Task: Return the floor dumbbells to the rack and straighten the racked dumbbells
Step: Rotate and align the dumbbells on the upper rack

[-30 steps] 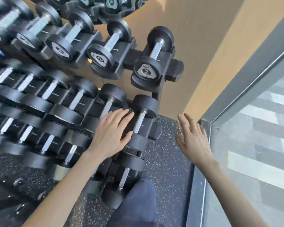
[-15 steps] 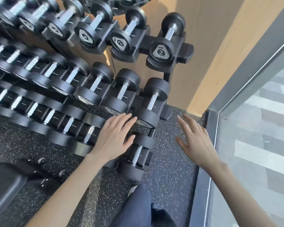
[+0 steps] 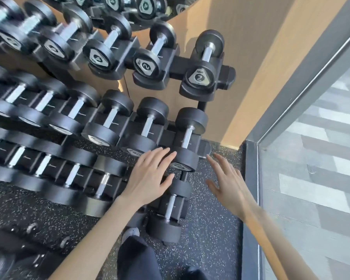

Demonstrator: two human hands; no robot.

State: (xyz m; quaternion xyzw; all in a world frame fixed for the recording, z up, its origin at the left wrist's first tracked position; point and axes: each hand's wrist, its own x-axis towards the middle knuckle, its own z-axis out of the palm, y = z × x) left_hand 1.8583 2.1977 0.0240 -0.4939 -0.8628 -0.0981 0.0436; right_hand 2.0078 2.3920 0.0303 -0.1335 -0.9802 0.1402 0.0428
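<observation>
The black rubber-headed dumbbell with a chrome handle [image 3: 187, 138] sits in the end cradle of the middle tier of the black steel rack [image 3: 228, 75], its handle running front to back and looking roughly parallel to its neighbours. Just left of its front head lies the left hand [image 3: 150, 174], fingers straight and together, the grip fully open and holding nothing; whether the fingertips actually touch the head I cannot tell. Right of that dumbbell, apart from it, the right hand [image 3: 228, 184] hovers with its grip equally open and empty. Below the dumbbell, a similar lower-tier dumbbell [image 3: 171, 207] rests in its cradle over the speckled black rubber floor [image 3: 210, 239]. No loose dumbbell shows on the floor, so the step in hand seems to be straightening. To do it well, I would set one palm on each side of the front head, nudge it until the handle is square in the cradle, and keep fingers out from between neighbouring heads.
</observation>
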